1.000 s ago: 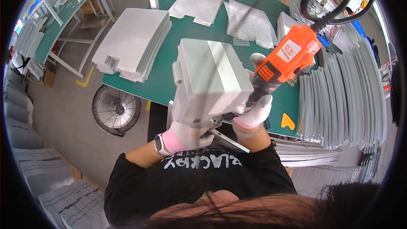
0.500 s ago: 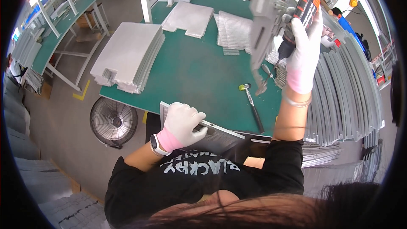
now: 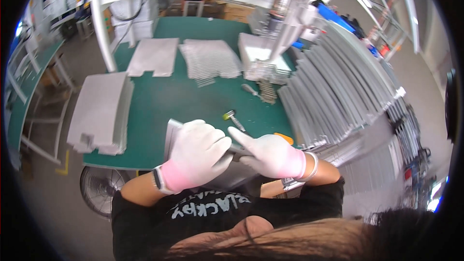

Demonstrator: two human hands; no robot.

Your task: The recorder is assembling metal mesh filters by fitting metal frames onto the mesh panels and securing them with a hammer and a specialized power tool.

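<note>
A grey metal-framed panel (image 3: 232, 180) is tilted up against my body at the table's near edge, largely covered by my hands. My left hand (image 3: 195, 157), in a white glove with a pink cuff, is closed over its upper edge. My right hand (image 3: 273, 157), gloved alike, grips the same edge further right, index finger and thumb either side of it. Just beyond the hands lies a hammer (image 3: 234, 120) with a yellow-green head; the right hand hides its handle. An orange object (image 3: 283, 138) shows behind the right hand, its kind unclear.
White sheet stacks (image 3: 99, 111) stand at the left of the green table (image 3: 169, 101), with mesh sheets (image 3: 210, 58) farther back. A screwdriver (image 3: 251, 91) lies near the right. Long grey metal strips (image 3: 338, 82) fill the right side. A fan (image 3: 101, 191) stands below left.
My right hand has let go of the orange-and-black power tool and come down to the panel beside my left hand. The view has shifted to the right.
</note>
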